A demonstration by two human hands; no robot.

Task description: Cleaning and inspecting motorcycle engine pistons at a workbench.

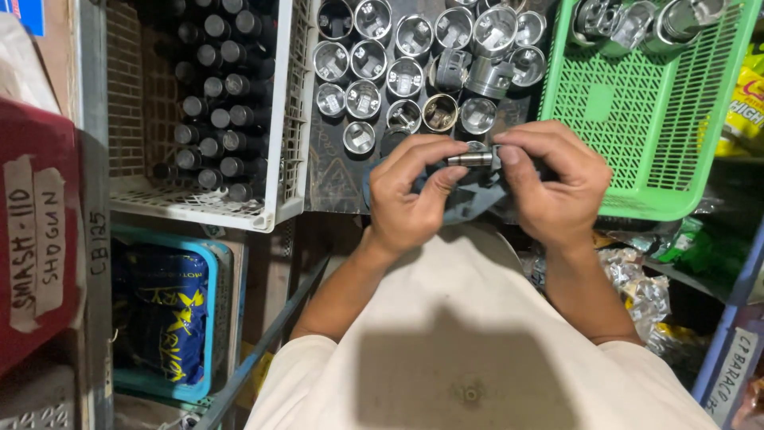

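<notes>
My left hand [410, 195] and my right hand [549, 187] meet in front of my chest, both pinching a short shiny metal pin [469, 159] held level between the fingertips. A blue-grey cloth [469, 199] hangs under the two hands. Just beyond the hands, several silver pistons [406, 76] stand open side up on a dark board [334, 171]. How much of the pin lies inside my right fingers is hidden.
A white plastic crate [286, 119] full of dark cylindrical parts [211, 95] sits at the left. A green plastic basket [645, 111] holding more pistons [637, 24] is at the right. A red box [36, 231] and a blue-rimmed bin [211, 318] lie lower left.
</notes>
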